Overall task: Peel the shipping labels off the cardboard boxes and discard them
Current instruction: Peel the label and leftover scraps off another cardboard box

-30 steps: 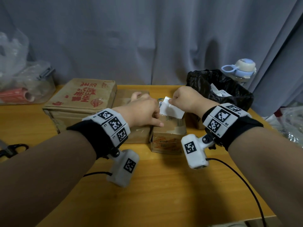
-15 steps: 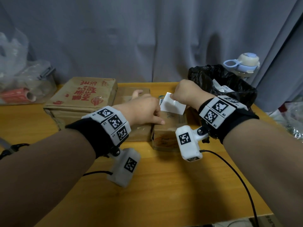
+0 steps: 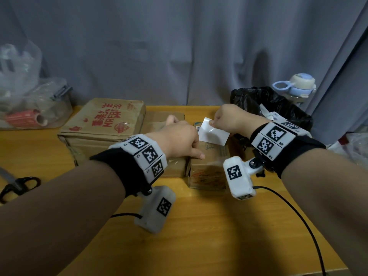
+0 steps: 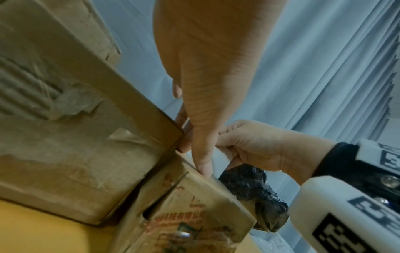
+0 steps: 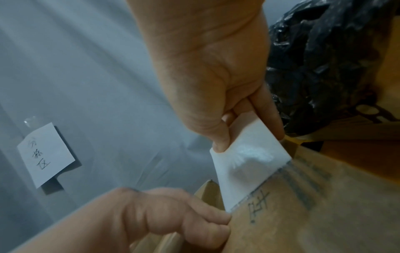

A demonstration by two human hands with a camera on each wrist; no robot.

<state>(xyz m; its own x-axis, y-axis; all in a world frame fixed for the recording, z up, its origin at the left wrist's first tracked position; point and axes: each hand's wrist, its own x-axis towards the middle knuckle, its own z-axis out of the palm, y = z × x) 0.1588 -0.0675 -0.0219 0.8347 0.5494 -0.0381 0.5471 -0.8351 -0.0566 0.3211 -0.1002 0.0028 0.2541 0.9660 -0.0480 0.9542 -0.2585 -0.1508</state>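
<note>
A small cardboard box [image 3: 209,162] stands mid-table. My left hand [image 3: 191,144] holds it down, thumb [image 4: 203,164] on its near top edge and curled fingers [image 5: 194,222] against the top. A white shipping label [image 3: 213,134] is partly lifted off the box top and is still stuck along one line [image 5: 259,184]. My right hand [image 3: 212,122] pinches the label's free corner between thumb and fingers [image 5: 225,145] and holds it above the box. A black rubbish bag [image 3: 278,108] with peeled labels in it sits just behind my right wrist.
A large box with red print [image 3: 103,124] and a flatter box [image 3: 159,120] stand left of the small one. Scissors [image 3: 18,186] lie at the left edge, plastic bags [image 3: 29,104] at the back left, a bottle [image 3: 298,84] behind the bag. A cable [image 3: 288,206] trails from my right wrist.
My right hand has drawn the label's corner higher and further back, peeling more of it off the box. My left hand has stayed on the box.
</note>
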